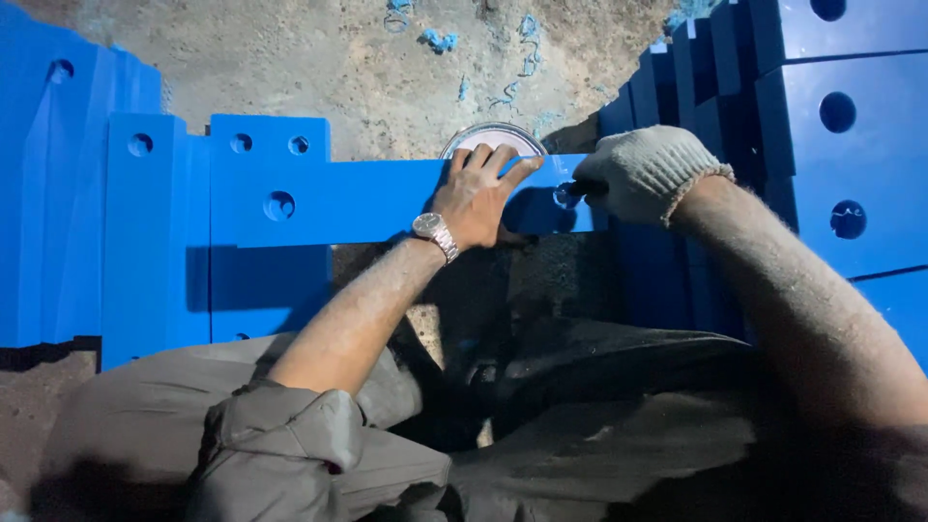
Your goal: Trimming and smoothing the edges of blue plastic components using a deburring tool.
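The bare left hand [478,193] presses flat on a long blue plastic bar [387,201] laid across the person's lap, while the gloved right hand [646,172] clamps a dark tool [578,189] at its end hole [565,196], the trimming seemingly under way, with blue shavings [440,41] strewn on the floor.

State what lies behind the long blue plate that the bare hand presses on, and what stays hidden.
Behind the long blue plate a round metal tin shows its upper rim on the gritty floor. The plate and the left hand cover its lower part.
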